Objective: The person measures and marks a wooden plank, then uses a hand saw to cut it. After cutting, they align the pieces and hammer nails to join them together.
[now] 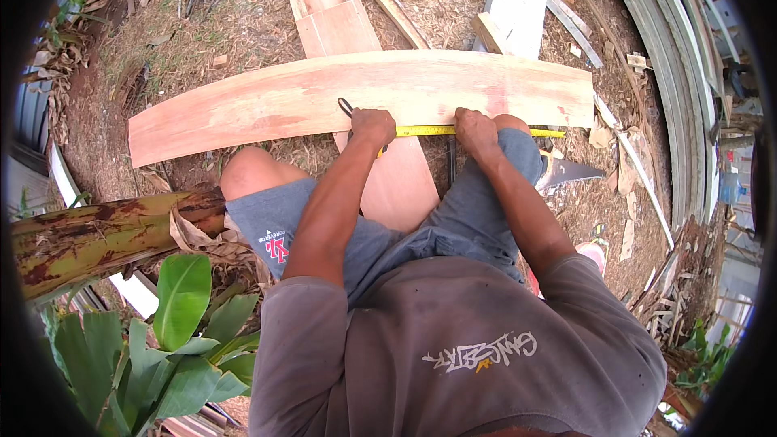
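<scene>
A long, wide plywood board (pixel 267 105) lies crosswise in front of me, over my knees. My left hand (pixel 372 128) is closed round a tape measure at the board's near edge; most of its case is hidden, and a black strap loop (pixel 346 106) sticks out above the fist. Yellow tape blade (pixel 427 131) runs out to the right along that edge. My right hand (pixel 477 131) pinches the blade against the edge, and the blade's end (pixel 550 133) extends past my right knee. Beneath the crosswise board, another plywood board (pixel 401 182) runs lengthwise between my legs.
A handsaw blade (pixel 576 171) shows beside my right knee. Past the board lie a pale block (pixel 518 4) and a timber strip (pixel 387 0). A thick plant trunk (pixel 105 235) and green leaves (pixel 182 299) crowd my left. Long curved sheets (pixel 672 73) are stacked at right.
</scene>
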A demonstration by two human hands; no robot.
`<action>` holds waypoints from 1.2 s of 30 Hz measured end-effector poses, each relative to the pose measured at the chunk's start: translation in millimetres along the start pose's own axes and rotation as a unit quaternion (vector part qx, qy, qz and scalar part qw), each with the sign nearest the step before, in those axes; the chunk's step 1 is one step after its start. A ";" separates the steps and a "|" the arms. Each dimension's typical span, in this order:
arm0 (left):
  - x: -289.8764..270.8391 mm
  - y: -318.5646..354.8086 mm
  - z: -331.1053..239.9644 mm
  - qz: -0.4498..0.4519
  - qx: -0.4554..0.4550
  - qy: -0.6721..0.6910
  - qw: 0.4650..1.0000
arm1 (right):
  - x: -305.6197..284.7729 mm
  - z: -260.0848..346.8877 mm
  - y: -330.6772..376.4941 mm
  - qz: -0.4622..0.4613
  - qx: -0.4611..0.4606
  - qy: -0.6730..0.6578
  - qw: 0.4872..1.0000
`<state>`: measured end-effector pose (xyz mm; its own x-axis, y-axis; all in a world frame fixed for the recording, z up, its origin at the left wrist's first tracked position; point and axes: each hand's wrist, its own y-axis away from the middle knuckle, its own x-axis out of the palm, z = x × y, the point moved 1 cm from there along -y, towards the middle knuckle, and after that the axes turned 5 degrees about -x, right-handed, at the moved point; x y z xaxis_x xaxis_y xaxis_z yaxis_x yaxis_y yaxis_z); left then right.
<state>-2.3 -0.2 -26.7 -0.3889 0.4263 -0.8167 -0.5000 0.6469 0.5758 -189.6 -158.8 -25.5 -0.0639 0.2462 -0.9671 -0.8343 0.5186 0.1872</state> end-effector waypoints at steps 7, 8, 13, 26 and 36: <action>-11.2 5.8 -0.5 0.011 -0.002 -0.015 1.000 | -6.4 -0.7 11.4 0.001 0.016 0.002 1.000; -12.7 6.9 0.7 0.007 0.005 -0.019 1.000 | -15.4 -2.3 12.5 -0.053 0.012 -0.023 0.998; -17.0 6.2 7.4 0.054 0.033 -0.042 0.997 | -65.5 -26.2 61.7 -0.242 0.030 -0.290 0.925; 12.7 50.2 -0.9 0.002 0.112 0.078 0.991 | 110.9 -215.7 201.5 -0.244 0.352 -0.167 0.888; 18.5 57.6 1.1 -0.060 0.156 0.130 0.977 | 148.4 -184.1 153.4 -0.116 0.316 -0.135 0.932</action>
<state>-37.4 45.6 -8.7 -0.5464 0.1860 -0.8166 -0.3093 0.8613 0.4031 -427.9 -193.4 -172.0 0.2886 0.2201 -0.9318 -0.3138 0.9412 0.1251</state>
